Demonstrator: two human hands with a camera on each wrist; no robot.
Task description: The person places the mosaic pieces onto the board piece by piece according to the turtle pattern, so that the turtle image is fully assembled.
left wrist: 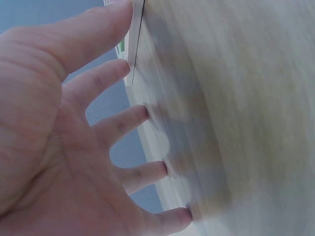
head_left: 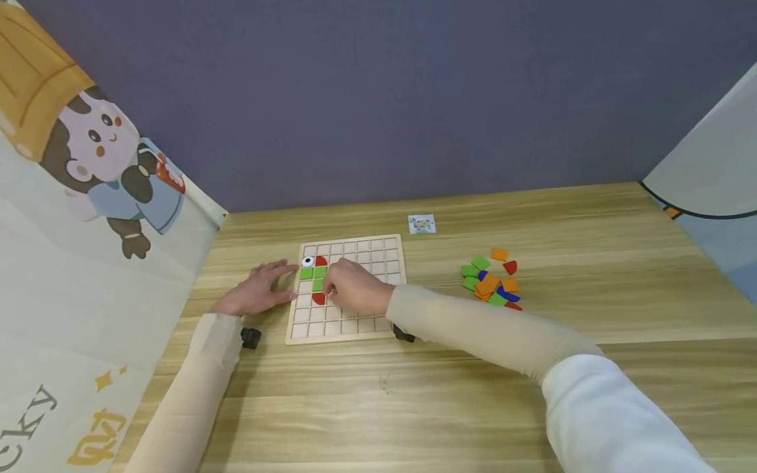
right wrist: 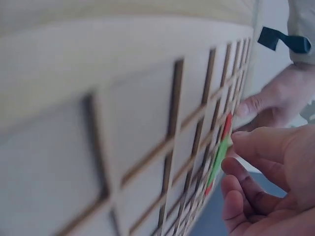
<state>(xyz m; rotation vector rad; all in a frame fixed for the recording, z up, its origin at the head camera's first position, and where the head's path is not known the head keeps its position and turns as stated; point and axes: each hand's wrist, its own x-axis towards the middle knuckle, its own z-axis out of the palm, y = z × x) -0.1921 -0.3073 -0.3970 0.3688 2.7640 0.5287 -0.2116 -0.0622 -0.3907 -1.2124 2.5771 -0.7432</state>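
A square wooden grid board (head_left: 349, 334) lies on the table. Along its left side sit a white eye tile (head_left: 307, 261), a red rounded tile (head_left: 321, 261), several green square tiles (head_left: 306, 273) and a lower red rounded tile (head_left: 319, 299). My left hand (head_left: 257, 289) is spread at the board's left edge, thumb and index fingertips against it; other fingertips reach the tabletop in the left wrist view. Over the board, my right hand (head_left: 357, 287) has curled fingers beside the green tile (right wrist: 218, 160). Whether a piece is between its fingertips is hidden.
Right of the board lies a loose pile of orange tiles (head_left: 487, 284), with green, blue and red ones among them. A small picture card (head_left: 422, 224) lies behind the board. A dark partition (head_left: 414, 98) rises at the table's back, and a printed panel (head_left: 59, 276) stands left.
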